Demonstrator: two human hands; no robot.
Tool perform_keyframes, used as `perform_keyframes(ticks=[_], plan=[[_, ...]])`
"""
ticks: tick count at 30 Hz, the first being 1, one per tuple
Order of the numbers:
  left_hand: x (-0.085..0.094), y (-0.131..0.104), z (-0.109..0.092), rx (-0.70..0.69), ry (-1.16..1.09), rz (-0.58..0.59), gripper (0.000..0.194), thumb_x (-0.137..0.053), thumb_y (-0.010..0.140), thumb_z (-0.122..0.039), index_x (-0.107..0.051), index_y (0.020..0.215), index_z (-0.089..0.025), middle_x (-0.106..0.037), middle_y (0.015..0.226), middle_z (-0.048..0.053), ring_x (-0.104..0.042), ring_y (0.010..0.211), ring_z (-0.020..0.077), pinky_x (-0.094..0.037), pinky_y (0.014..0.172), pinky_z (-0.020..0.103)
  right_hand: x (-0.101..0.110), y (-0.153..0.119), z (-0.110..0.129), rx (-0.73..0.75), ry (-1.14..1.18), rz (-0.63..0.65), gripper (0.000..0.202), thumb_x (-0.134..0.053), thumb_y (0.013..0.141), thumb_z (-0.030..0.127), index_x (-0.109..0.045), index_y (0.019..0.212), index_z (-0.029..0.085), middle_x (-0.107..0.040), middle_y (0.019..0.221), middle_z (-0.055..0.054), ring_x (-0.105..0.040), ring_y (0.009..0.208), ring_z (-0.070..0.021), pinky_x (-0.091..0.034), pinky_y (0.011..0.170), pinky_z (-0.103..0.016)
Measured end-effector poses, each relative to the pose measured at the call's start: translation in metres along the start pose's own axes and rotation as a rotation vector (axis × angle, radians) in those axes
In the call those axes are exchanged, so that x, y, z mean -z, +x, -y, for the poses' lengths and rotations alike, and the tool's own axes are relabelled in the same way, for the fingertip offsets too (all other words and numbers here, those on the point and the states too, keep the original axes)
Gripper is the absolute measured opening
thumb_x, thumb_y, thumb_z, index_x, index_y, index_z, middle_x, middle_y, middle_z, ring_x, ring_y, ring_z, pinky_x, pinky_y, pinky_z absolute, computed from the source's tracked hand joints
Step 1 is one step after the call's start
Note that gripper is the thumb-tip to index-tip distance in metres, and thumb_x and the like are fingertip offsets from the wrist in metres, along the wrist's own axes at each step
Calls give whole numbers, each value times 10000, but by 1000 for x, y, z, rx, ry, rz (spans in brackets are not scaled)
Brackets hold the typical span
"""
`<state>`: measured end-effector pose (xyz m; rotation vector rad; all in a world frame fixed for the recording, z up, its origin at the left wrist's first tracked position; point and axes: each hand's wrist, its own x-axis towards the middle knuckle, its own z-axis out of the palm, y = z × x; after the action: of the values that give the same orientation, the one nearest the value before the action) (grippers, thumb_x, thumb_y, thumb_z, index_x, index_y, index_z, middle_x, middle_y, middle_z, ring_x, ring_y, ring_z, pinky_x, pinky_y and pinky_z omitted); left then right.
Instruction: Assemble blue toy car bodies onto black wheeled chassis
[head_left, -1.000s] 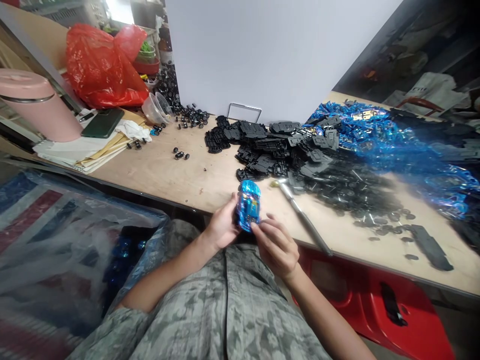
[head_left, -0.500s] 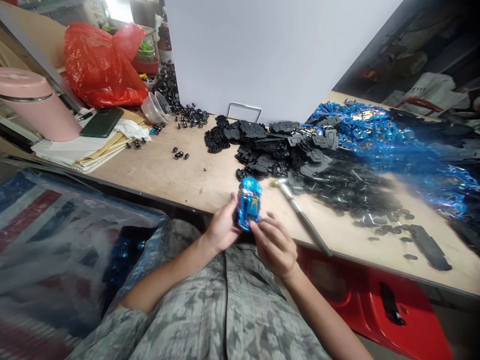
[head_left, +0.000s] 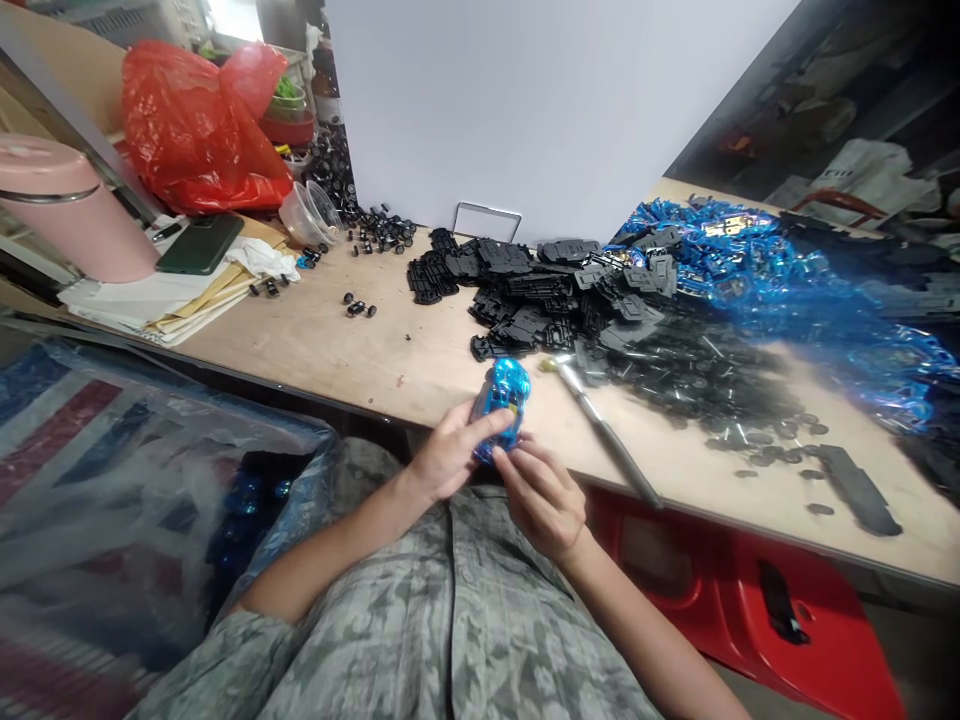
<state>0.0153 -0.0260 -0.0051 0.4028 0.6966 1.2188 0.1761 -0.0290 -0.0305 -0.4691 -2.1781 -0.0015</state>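
A shiny blue toy car is held close to my body, over the front edge of the table. My left hand grips it from the left, with the thumb laid across its top. The fingers of my right hand are closed in a pinch at the car's near end; the fingertips partly hide that end. Beyond the car lies a heap of flat black car bases. To the right, a hammer rests on the table with its handle over the edge.
Blue car shells and blurred black wheels on axles are heaped on the right. At left stand a pink tumbler, a phone on papers and a red plastic bag. A lined bag holds blue pieces below.
My left thumb has moved onto the top of the toy car, and the car has tilted slightly to the right. My right hand has shifted a little left and down, still at the near end.
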Motion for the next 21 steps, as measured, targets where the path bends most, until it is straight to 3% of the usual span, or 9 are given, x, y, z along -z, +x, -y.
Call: perform_keyframes(ticks=[3, 5, 8, 11, 13, 15, 18, 21], plan=[[10, 4, -6, -33, 200, 61, 399, -870, 736, -393, -739, 1006, -130, -743, 933, 57, -665, 812, 151, -499, 773, 246, 0, 0, 0, -12, 44, 34, 565, -657, 921, 53, -558, 1468, 156, -725, 948, -97, -722, 961, -247, -637, 944, -486], [19, 8, -15, -74, 446, 126, 384, -842, 767, -374, -761, 1059, -138, -760, 975, 60, -677, 847, 173, -502, 804, 259, 4, 3, -6, -61, 63, 16, 586, -713, 909, 111, -566, 1465, 225, -705, 966, -78, -715, 947, -234, -630, 954, -489], [28, 15, -31, -179, 844, 209, 386, -838, 754, -317, -786, 1103, -163, -778, 1013, 54, -694, 907, 215, -506, 848, 280, 14, 10, -27, -210, -11, -53, 684, -793, 866, 214, -532, 1497, 259, -652, 1178, -132, -670, 1108, -288, -598, 995, -518], [31, 21, -42, -271, 1071, 296, 409, -834, 728, -264, -794, 1132, -205, -784, 1103, 71, -704, 1014, 257, -499, 945, 310, 18, 17, -55, -286, 73, 85, 719, -807, 861, 329, -509, 1502, 193, -631, 1307, -187, -628, 1222, -324, -573, 1017, -514], [31, 25, -44, -279, 1149, 332, 401, -829, 724, -267, -798, 1122, -221, -785, 1098, 79, -706, 1023, 270, -500, 961, 331, 16, 18, -69, -292, 225, 197, 518, -774, 893, 356, -624, 1357, 183, -700, 1166, -144, -688, 1078, -263, -606, 915, -426], [32, 26, -43, -273, 1202, 296, 391, -841, 714, -298, -799, 1096, -227, -783, 1071, 76, -701, 1010, 276, -506, 944, 345, 11, 16, -77, -318, 327, 229, 330, -753, 912, 364, -698, 1177, 175, -723, 1015, -97, -705, 930, -210, -603, 814, -351], [34, 25, -38, -248, 1191, 181, 397, -873, 694, -352, -794, 1061, -223, -772, 1104, 75, -686, 1048, 281, -496, 959, 348, 5, 8, -78, -372, 369, 197, 275, -745, 916, 385, -713, 1072, 160, -723, 960, -91, -700, 887, -194, -585, 783, -327], [34, 20, -30, -209, 1055, 127, 345, -826, 774, -380, -779, 1065, -202, -770, 1117, 82, -687, 1062, 262, -493, 969, 332, 4, 2, -76, -396, 396, 162, 291, -727, 927, 410, -716, 1074, 159, -726, 958, -98, -702, 884, -194, -585, 774, -325]])
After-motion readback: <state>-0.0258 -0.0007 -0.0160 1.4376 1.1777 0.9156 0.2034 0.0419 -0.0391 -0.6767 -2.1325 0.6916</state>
